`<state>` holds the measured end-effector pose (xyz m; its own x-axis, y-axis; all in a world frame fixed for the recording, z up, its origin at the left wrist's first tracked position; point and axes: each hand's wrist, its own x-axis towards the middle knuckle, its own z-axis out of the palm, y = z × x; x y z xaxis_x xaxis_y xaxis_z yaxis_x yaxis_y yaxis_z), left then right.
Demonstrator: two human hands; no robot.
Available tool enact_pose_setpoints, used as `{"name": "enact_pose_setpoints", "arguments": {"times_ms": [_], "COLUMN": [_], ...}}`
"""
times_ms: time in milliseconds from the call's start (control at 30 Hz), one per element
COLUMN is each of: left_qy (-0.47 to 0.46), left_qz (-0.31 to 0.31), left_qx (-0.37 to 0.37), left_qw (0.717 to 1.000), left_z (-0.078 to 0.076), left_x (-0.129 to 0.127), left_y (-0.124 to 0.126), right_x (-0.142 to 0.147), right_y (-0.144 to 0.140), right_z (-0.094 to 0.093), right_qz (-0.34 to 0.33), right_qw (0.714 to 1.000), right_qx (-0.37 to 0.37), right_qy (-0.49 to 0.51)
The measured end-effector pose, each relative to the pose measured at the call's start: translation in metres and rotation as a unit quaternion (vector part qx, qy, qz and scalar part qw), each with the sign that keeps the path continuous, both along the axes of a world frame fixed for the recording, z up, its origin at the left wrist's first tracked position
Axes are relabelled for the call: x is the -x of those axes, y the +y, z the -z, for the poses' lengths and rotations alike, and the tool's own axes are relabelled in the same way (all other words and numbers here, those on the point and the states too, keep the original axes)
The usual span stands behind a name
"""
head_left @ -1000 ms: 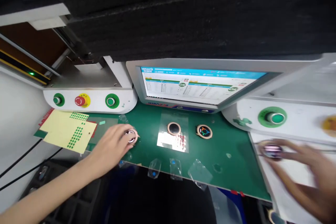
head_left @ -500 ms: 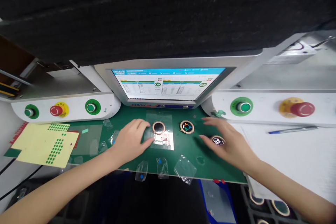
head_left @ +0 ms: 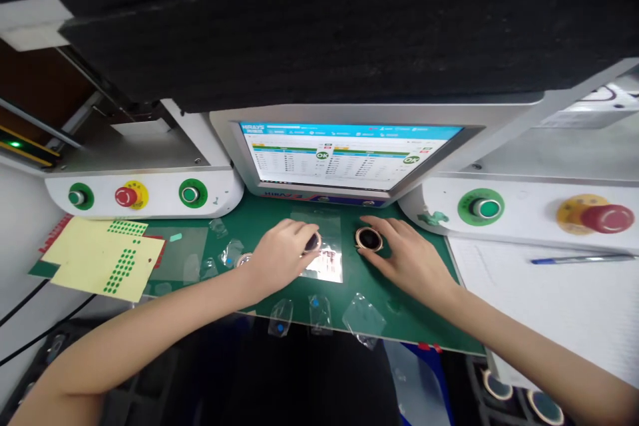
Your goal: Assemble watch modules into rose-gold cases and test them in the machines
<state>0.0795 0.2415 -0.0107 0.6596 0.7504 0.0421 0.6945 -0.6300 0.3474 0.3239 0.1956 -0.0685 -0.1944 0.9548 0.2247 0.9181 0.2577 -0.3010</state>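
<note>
Where both hands were apart half a second ago, two rings are now being gripped: the left ring [head_left: 313,241] is being pinched by the left hand [head_left: 279,254], the right ring [head_left: 369,238] by the right hand [head_left: 407,256]; a third ring [head_left: 243,259] is being left untouched.

Both bare forearms reach forward and angle inward. The left hand [head_left: 282,254] is palm down with fingers curled; the right hand [head_left: 407,256] lies flatter, fingers spread left.

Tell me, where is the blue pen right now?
In the head view the blue pen lies far right on the white paper, just below the red mushroom button and well right of the right hand.
</note>
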Motion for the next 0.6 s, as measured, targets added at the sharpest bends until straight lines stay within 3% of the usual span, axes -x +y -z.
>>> {"name": "enact_pose_setpoints", "arguments": {"times_ms": [100, 200, 233, 300, 400, 500, 600], "left_qy": [-0.123, -0.172, -0.171, -0.162, -0.064, -0.031, -0.008], "left_qz": [-0.052, -0.183, -0.215, -0.264, -0.356, -0.376, -0.373], "left_qx": [-0.115, -0.323, -0.343, -0.339, -0.247, -0.219, -0.209], "left_qw": [0.984, 0.912, 0.898, 0.888, 0.899, 0.900, 0.904], "left_z": [-0.029, -0.062, -0.072, -0.086, -0.095, -0.096, -0.094], "left_x": [0.053, 0.121, 0.144, 0.185, 0.224, 0.238, 0.243], "left_y": [0.003, 0.035, 0.054, 0.100, 0.172, 0.225, 0.252], "right_x": [-0.001, -0.001, -0.001, -0.001, -0.001, -0.003, -0.003], "right_y": [-0.002, -0.002, -0.002, 0.000, 0.002, 0.002, 0.002], "right_z": [0.004, 0.007, 0.007, 0.007, 0.005, 0.008, 0.012], "right_qz": [0.000, 0.025, 0.033, 0.046, 0.048, 0.046, 0.054], "right_qw": [1.000, 0.998, 0.997, 0.994, 0.990, 0.990, 0.990], "right_qx": [-0.005, 0.007, 0.022, 0.058, 0.094, 0.092, 0.077], "right_qy": [0.024, 0.058, 0.068, 0.078, 0.091, 0.098, 0.100]}}
